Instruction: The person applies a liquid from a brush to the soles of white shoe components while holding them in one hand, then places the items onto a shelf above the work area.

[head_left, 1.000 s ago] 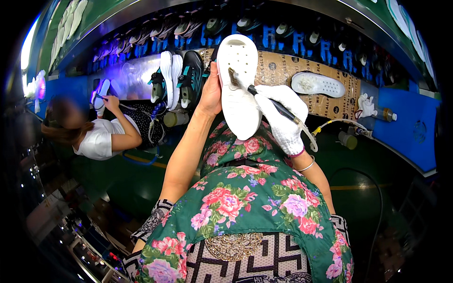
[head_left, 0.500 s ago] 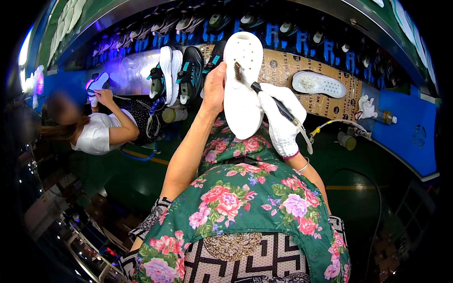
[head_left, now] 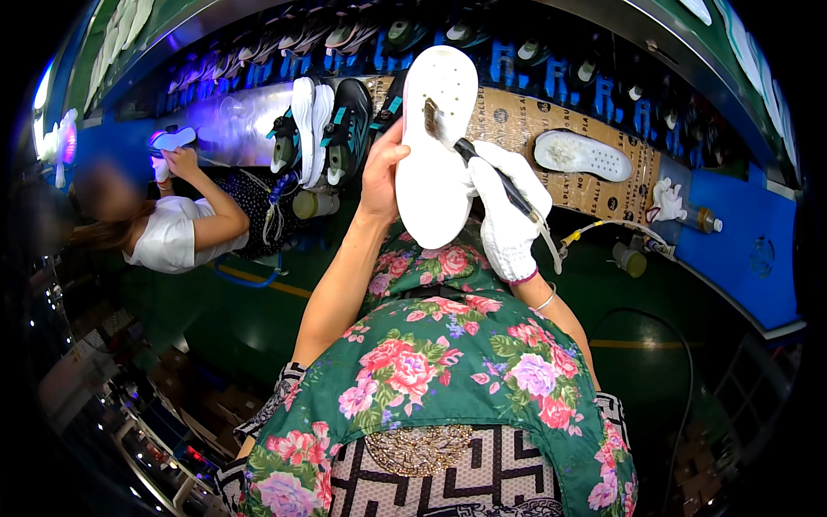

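Note:
A white shoe sole (head_left: 435, 194) with small holes near its far end is held up in front of me. My bare left hand (head_left: 382, 179) grips its left edge, thumb on the near face and the other fingers hidden behind. In a white knitted glove, my right hand (head_left: 510, 211) is closed round the black handle of a brush (head_left: 432, 116), from which a thin hose trails. The brown bristles lie against the sole's upper half. A second white sole (head_left: 582, 155), holes showing, rests on the cardboard (head_left: 508, 112) to the right.
Black and teal shoes (head_left: 347, 129) and a pair of upright white soles (head_left: 310, 129) stand left of my hands. Shoes on blue holders line the far side. A crumpled glove (head_left: 667, 200) and a bottle (head_left: 705, 219) lie right. At left, a co-worker (head_left: 185, 228) handles a shoe part.
The sole and both my hands have shifted slightly left and away from me. The bristles stay on the upper half of the sole. The co-worker's shoe part has tilted.

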### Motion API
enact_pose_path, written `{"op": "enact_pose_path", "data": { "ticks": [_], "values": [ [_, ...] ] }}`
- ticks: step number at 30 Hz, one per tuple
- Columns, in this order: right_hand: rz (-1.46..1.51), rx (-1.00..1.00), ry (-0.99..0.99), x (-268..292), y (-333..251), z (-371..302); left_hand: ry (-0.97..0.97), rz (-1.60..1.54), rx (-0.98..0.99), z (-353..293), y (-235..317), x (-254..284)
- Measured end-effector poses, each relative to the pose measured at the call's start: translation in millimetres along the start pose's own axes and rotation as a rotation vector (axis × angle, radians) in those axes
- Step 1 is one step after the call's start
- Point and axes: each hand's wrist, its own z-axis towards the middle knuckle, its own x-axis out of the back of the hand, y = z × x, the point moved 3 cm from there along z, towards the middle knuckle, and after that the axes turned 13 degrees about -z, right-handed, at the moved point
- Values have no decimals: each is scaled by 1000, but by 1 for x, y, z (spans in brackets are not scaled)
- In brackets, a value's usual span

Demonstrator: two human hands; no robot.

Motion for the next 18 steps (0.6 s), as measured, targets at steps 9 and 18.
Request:
{"op": "enact_pose_path", "data": {
  "ticks": [9,18],
  "values": [
    [-123,213,-79,-9,-7,8,69,-644,118,-7,-28,-19],
    [-28,42,-85,-8,-11,8,-46,-815,-22,15,-35,-24]
  ]
}}
